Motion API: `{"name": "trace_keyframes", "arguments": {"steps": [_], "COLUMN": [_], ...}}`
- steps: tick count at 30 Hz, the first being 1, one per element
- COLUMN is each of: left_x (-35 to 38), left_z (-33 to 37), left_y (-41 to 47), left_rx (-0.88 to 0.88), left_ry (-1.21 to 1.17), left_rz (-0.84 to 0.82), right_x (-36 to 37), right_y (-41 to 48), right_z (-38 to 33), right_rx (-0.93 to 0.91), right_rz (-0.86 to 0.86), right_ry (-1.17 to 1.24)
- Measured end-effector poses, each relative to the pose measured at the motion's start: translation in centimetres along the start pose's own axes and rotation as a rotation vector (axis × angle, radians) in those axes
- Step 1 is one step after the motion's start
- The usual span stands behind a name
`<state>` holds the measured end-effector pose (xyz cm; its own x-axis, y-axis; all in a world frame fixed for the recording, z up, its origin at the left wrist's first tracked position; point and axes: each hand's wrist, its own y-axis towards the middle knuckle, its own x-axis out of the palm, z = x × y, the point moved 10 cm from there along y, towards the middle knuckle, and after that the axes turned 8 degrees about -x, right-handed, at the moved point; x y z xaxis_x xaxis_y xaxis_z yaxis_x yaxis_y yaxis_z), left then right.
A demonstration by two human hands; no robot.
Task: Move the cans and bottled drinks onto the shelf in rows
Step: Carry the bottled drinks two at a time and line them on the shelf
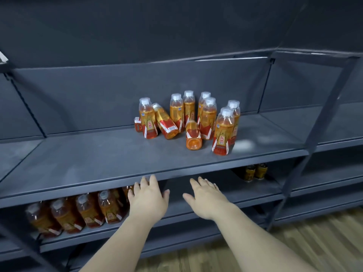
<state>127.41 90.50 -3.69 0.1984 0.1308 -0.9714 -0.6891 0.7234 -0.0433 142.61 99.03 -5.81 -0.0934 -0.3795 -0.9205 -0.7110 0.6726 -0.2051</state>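
Two bare hands reach side by side toward the shelving. The left hand and the right hand are both palm down with fingers straight and slightly spread, holding nothing, just before the front lip of the dark grey metal shelf; whether any fingertip touches that lip I cannot tell. At twelve to one o'clock from the hands, toward the back of this shelf, stands a loose cluster of clear plastic tea bottles with white caps and orange-red labels, about seven of them upright but bunched rather than lined up. In the cluster a tilted bottle leans on its upright neighbour at ten o'clock, a fallen bottle lies base toward the camera at six o'clock, and a half-hidden bottle lies on its side at nine o'clock. Empty, flat hands suit what seems due next: righting the toppled ones and setting the bunch into rows. At eight o'clock from the left hand, a blurred row of like bottles fills the lower shelf. At two o'clock from the right hand, two dark gold cans stand together near its back. Pale wooden floor shows at five o'clock.
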Motion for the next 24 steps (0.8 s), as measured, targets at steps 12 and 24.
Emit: {"name": "trace_keyframes", "arguments": {"steps": [12,24], "left_x": [-2.4,-2.6], "left_z": [8.1,9.6], "left_y": [1.5,6.8], "left_rx": [0.146,0.198], "left_ry": [-0.029,-0.093], "left_rz": [-0.014,-0.056], "right_x": [-6.0,-8.1], "right_y": [-1.3,1.2], "right_z": [4.0,4.3], "right_rx": [0.119,0.174], "right_rz": [0.081,0.139], "right_ry": [-0.018,-0.013]}}
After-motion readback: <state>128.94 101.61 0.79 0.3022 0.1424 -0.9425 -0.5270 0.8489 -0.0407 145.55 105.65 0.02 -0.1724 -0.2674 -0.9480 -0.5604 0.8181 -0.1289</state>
